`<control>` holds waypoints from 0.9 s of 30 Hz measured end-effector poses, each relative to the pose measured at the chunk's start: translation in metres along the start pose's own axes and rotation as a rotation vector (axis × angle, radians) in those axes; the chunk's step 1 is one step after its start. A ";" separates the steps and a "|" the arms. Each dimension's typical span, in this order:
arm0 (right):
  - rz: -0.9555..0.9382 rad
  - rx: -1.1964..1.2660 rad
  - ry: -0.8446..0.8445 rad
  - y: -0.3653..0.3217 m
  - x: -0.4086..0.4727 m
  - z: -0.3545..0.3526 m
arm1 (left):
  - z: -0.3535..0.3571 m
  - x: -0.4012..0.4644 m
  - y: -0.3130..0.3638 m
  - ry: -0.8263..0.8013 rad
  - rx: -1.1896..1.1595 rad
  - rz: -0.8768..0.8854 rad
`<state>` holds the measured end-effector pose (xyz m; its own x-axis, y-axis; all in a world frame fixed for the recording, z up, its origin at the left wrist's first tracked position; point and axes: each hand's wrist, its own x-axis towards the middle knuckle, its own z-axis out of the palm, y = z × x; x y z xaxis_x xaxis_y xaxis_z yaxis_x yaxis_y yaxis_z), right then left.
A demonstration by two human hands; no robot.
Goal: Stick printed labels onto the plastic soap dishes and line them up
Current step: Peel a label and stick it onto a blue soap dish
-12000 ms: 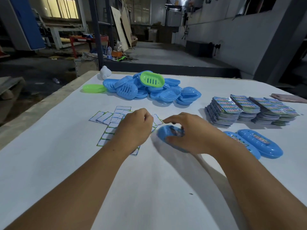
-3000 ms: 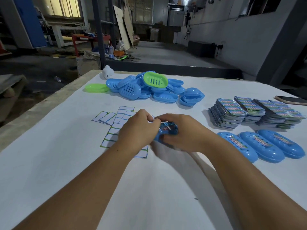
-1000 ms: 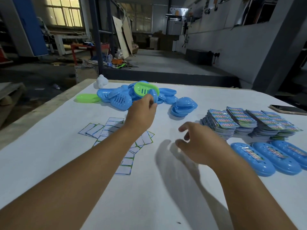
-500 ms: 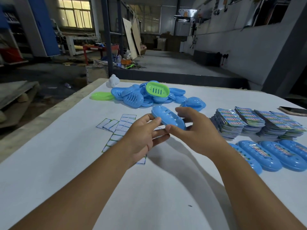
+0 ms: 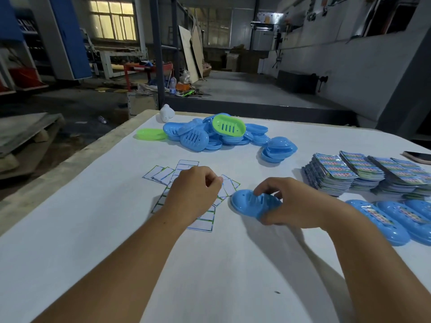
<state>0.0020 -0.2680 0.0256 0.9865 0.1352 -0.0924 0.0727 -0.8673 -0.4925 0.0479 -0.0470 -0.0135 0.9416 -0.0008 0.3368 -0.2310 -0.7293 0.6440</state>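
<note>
Status at inspection: labelling is in progress and at an early stage.

The right hand (image 5: 296, 203) holds a blue soap dish (image 5: 254, 203) low over the bench (image 5: 93, 241), fingers over its slotted top and thumb below; its grip is closed on the dish, which carries no label that I can see. The left hand (image 5: 193, 194) rests over the scattered label sheets (image 5: 200, 222) just left of the dish, fingertips pinched together. Whether a label sits in that grip cannot be told.

Done: a row of labelled blue dishes (image 5: 382, 220) lies side by side at the right edge, just in front of the stacks of printed packets (image 5: 349, 173). Three are in view; the frame cuts the row off.

Outstanding: a pile of unlabelled dishes (image 5: 210, 136), mostly blue with a green dish (image 5: 228, 128) on top and a second green piece (image 5: 151, 134) beside it, waits at the far side. In my judgement most of the work remains, and the dish in hand is next for a label and a place in the row.
</note>
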 end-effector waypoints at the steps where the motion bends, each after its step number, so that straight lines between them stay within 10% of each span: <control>1: 0.008 0.016 -0.003 0.000 0.000 -0.001 | 0.001 -0.001 0.000 -0.021 -0.013 0.018; 7: 0.007 0.063 0.032 0.003 0.000 -0.004 | 0.013 -0.004 0.006 -0.182 -0.057 0.301; 13: 0.263 -0.134 0.753 0.028 0.006 -0.028 | 0.019 -0.009 0.012 -0.270 0.093 0.493; 19: 0.552 -0.243 0.578 0.047 -0.001 -0.038 | 0.015 -0.007 0.013 -0.203 0.194 0.489; 27: 0.500 -0.122 0.852 0.052 -0.001 -0.042 | 0.017 -0.008 0.015 -0.130 0.080 0.468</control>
<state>0.0111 -0.3332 0.0362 0.6803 -0.6071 0.4107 -0.4130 -0.7804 -0.4695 0.0412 -0.0697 -0.0182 0.7653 -0.4224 0.4857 -0.6217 -0.6804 0.3879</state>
